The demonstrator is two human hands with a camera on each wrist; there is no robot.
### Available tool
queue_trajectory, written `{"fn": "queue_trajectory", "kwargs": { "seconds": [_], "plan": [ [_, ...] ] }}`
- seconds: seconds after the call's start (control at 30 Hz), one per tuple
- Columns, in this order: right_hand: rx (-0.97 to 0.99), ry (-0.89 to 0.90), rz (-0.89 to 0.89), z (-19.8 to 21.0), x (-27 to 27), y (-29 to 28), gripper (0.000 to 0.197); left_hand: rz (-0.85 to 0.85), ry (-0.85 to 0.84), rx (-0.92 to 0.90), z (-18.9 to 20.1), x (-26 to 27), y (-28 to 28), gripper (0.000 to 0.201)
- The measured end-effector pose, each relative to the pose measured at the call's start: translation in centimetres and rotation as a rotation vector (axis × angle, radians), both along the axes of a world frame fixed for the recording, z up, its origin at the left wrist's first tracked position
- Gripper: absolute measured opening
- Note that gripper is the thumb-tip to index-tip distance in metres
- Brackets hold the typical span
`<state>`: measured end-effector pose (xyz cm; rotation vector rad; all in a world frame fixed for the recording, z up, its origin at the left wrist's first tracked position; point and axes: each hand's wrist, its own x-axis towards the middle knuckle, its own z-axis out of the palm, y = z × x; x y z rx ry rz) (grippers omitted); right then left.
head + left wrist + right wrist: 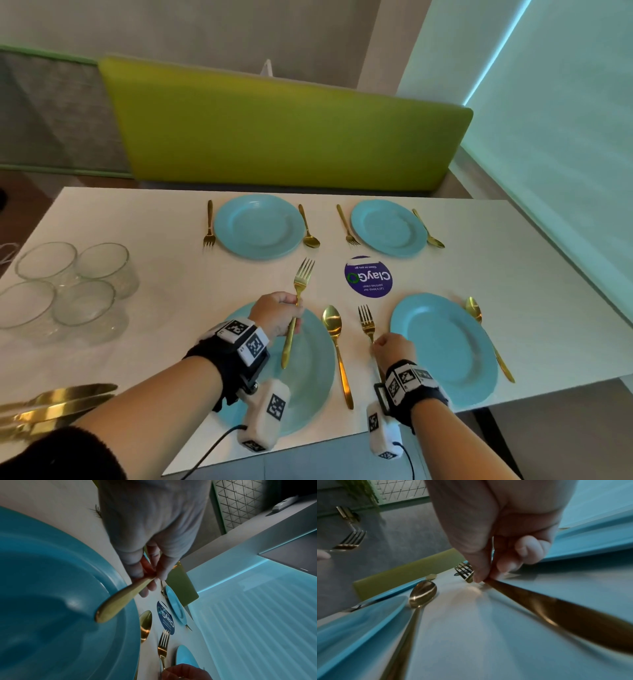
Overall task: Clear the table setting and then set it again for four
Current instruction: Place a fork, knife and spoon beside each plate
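Four blue plates lie on the white table (154,240): far left (258,226), far right (388,228), near left (315,377), near right (445,342). My left hand (291,313) grips a gold fork (304,270) by its handle (120,600), lifted over the near-left plate, tines pointing away. My right hand (376,346) pinches the handle (556,609) of a second gold fork (366,322), which lies on the table between the two near plates. A gold spoon (337,342) lies between the hands.
Several empty glasses (68,287) stand grouped at the table's left. Gold knives (58,401) lie at the near left edge. Forks and spoons flank both far plates. A round purple sticker (368,277) marks the table's middle. A green bench back (284,130) stands behind.
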<state>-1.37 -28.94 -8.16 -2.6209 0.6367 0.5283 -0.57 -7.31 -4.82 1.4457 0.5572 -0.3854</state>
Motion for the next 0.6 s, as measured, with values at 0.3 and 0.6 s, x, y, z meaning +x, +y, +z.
{"fn": "queue_trajectory", "kwargs": {
  "seconds": [0.3, 0.6],
  "plan": [
    [-0.132, 0.006, -0.047, -0.2, 0.5, -0.9, 0.029, 0.03, 0.004, -0.005, -0.4, -0.3, -0.2, 0.019],
    [-0.148, -0.026, -0.09, -0.3, -0.3, -2.4, 0.041, 0.013, 0.002, 0.003, -0.2, -0.6, -1.5, 0.018]
  ]
}}
